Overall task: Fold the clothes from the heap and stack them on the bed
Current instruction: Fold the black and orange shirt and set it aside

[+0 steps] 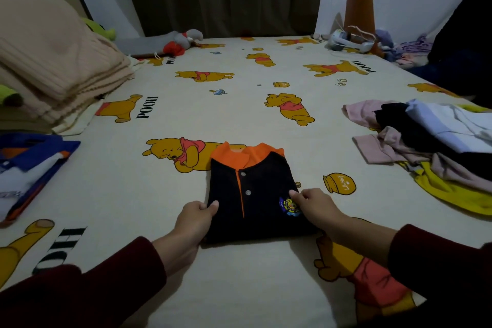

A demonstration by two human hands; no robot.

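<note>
A black polo shirt with an orange collar (250, 189) lies folded into a small rectangle on the bed (186, 104), collar pointing away from me. My left hand (195, 217) grips its left edge, thumb on top. My right hand (314, 205) pinches the right edge beside the round badge. The heap of unfolded clothes (431, 141), pink, black, pale blue and yellow, sits at the right. A folded blue, white and orange garment (29, 168) lies at the left edge.
Folded beige blankets (53, 61) are piled at the far left. A grey and red plush toy (183, 41) lies by the dark curtain. A white device with cords (348, 41) and an orange-brown cylinder (359, 10) stand at the far right corner.
</note>
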